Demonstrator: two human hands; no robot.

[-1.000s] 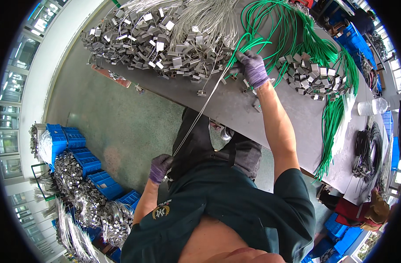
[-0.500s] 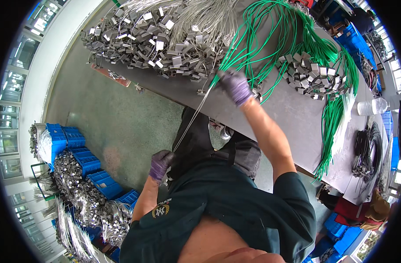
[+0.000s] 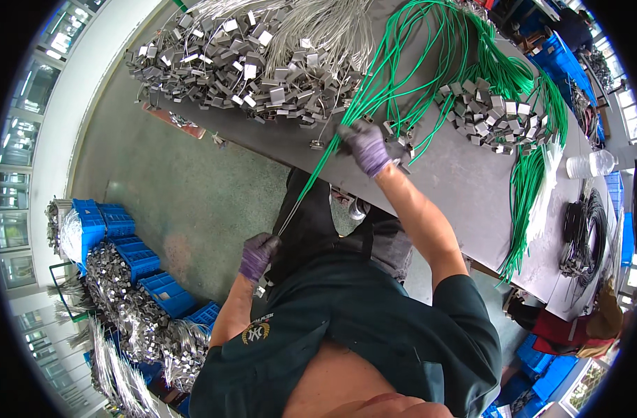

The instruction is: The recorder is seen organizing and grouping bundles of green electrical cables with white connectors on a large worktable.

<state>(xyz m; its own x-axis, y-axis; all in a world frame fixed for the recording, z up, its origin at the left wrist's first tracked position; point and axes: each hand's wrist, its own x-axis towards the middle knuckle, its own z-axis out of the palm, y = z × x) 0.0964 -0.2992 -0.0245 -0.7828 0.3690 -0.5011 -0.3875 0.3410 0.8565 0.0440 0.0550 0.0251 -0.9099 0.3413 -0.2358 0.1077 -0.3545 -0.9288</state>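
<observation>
My left hand (image 3: 258, 254), in a purple-and-grey work glove, is closed round the bare ends of thin silver wires (image 3: 286, 221) in front of my legs. From there the strands run up and away to the right as green cables (image 3: 322, 169), stretched straight past the table edge. My right hand (image 3: 364, 143), gloved alike, is at the table edge with curled fingers against these green cables; its fingertips are partly hidden. Small metal clips (image 3: 399, 130) lie just beyond it, at the ends of other green cables.
A large heap of grey metal blocks with wires (image 3: 277, 94) covers the table's far left. Another pile of blocks (image 3: 496, 115) and a green cable bundle (image 3: 524, 209) lie right, near a clear bottle (image 3: 590, 164) and black cable coil (image 3: 584, 237). Blue crates (image 3: 167, 291) stand on the floor at left.
The green cables have advanced toward my left hand, leaving a shorter bare silver stretch. My right hand has shifted slightly nearer to me; my left hand has hardly moved.
</observation>
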